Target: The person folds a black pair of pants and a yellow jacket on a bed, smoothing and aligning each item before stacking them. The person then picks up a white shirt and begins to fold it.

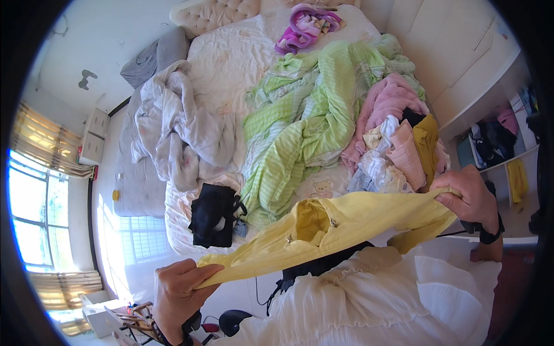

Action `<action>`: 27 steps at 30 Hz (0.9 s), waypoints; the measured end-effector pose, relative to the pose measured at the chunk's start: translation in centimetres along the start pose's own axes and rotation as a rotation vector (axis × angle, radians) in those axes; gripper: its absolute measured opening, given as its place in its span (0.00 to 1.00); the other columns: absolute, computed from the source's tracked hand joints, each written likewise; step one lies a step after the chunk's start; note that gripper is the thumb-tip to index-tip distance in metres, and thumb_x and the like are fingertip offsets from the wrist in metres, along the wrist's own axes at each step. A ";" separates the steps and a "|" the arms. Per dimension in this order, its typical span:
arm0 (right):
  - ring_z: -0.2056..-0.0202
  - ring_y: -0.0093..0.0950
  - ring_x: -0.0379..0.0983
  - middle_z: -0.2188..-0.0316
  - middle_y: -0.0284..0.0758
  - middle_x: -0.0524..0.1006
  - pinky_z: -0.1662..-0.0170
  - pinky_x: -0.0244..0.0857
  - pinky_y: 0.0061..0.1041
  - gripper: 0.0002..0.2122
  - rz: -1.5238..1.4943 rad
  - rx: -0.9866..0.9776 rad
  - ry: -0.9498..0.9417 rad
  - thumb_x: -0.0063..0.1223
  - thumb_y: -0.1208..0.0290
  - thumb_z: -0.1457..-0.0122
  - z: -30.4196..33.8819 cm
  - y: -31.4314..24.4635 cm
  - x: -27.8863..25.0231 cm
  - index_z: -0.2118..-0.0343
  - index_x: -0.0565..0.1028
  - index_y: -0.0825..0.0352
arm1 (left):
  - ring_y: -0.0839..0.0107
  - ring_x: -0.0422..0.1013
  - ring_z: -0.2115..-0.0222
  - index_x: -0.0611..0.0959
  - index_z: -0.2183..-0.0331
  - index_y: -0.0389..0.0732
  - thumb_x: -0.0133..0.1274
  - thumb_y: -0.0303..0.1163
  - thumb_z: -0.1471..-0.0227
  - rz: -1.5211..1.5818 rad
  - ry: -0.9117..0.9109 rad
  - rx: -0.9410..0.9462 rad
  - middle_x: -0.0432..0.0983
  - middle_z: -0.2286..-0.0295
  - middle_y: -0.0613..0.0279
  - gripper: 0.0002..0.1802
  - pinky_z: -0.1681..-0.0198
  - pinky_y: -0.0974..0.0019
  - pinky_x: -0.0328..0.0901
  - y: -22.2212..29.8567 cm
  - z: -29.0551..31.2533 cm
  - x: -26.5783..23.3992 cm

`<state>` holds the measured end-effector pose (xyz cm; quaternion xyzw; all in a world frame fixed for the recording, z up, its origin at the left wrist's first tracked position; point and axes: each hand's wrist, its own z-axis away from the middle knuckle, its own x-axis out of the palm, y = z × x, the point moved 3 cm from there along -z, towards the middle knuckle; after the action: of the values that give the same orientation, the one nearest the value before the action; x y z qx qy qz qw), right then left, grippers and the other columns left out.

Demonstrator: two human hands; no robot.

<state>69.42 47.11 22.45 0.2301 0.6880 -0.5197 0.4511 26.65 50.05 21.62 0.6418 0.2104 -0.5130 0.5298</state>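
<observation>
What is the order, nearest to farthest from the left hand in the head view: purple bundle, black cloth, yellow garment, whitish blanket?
1. Yellow garment: held in the left hand.
2. Black cloth: on the bed's near edge.
3. Whitish blanket: bed's left side.
4. Purple bundle: bed's far end.

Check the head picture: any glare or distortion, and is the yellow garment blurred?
Head view: window blown out, sunlight glaring on the floor; head view: window edges bow near the rim; head view: yellow garment readable, no obvious blur.
</observation>
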 end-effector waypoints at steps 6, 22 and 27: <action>0.72 0.29 0.72 0.77 0.38 0.74 0.66 0.64 0.23 0.09 -0.188 0.171 -0.181 0.55 0.68 0.48 -6.6 7.2 4.8 0.69 0.73 0.69 | 0.69 0.66 0.86 0.84 0.73 0.38 0.62 0.29 0.61 0.157 -0.211 -0.014 0.69 0.86 0.61 0.09 0.81 0.70 0.60 -5.6 -6.9 3.8; 0.71 0.42 0.72 0.75 0.42 0.76 0.68 0.64 0.37 0.11 0.025 0.496 0.207 0.51 0.59 0.48 -32.3 40.6 35.1 0.69 0.75 0.62 | 0.68 0.71 0.82 0.83 0.77 0.35 0.61 0.48 0.64 0.090 -0.467 -0.195 0.74 0.85 0.57 0.22 0.76 0.64 0.64 -36.3 -45.8 31.6; 0.72 0.41 0.72 0.76 0.40 0.76 0.69 0.63 0.37 0.13 0.186 0.495 0.177 0.52 0.56 0.47 -33.4 41.2 38.2 0.69 0.74 0.63 | 0.72 0.70 0.82 0.84 0.73 0.35 0.62 0.46 0.62 0.212 -0.429 -0.235 0.75 0.83 0.60 0.21 0.75 0.67 0.64 -38.0 -45.6 33.6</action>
<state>70.44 86.66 -29.52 0.4401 0.5529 -0.6061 0.3651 28.53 95.07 -29.64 0.4708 0.0830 -0.5511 0.6839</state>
